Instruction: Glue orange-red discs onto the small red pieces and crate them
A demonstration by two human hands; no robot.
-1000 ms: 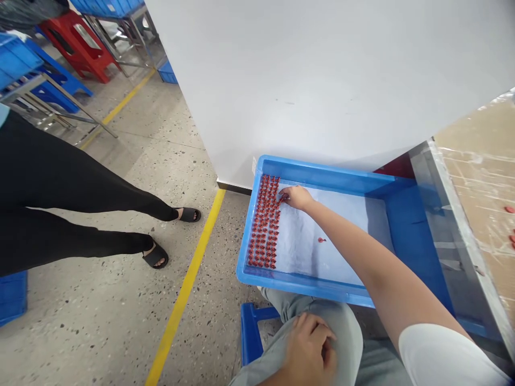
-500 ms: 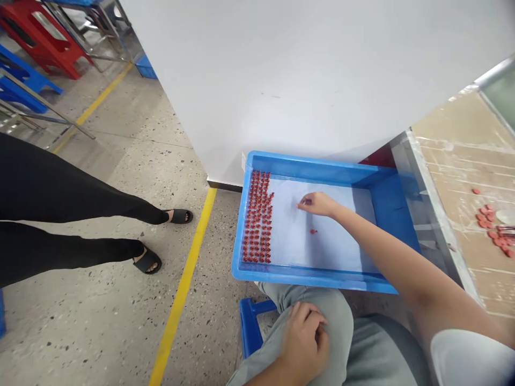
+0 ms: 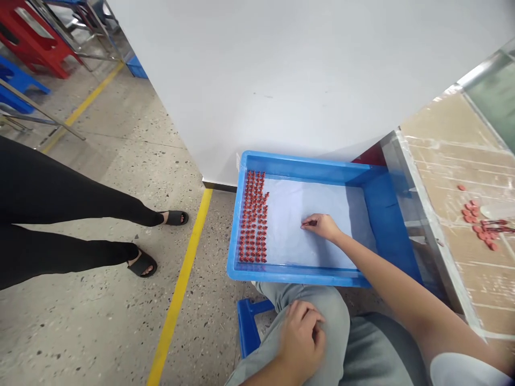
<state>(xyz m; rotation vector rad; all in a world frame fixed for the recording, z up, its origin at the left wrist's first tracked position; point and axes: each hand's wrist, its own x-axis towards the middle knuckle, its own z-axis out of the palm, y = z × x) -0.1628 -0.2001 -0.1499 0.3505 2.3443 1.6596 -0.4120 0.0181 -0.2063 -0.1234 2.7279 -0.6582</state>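
Shifted toward the near tray wall since the earlier frame: right hand [image 3: 322, 226], fingers [image 3: 308, 224] pinched on a tiny red part, over white paper [image 3: 309, 241] in a blue plastic tray [image 3: 236, 225], beside packed red rows [image 3: 253, 217]. Left hand [image 3: 301, 332] released on grey trousers [image 3: 336, 332]. Loose red parts [image 3: 470, 214] on table [image 3: 442, 161].

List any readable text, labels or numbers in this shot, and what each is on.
No readable text in view.
The small white tag at the back corner of the blue tray: too small or blurred to read.
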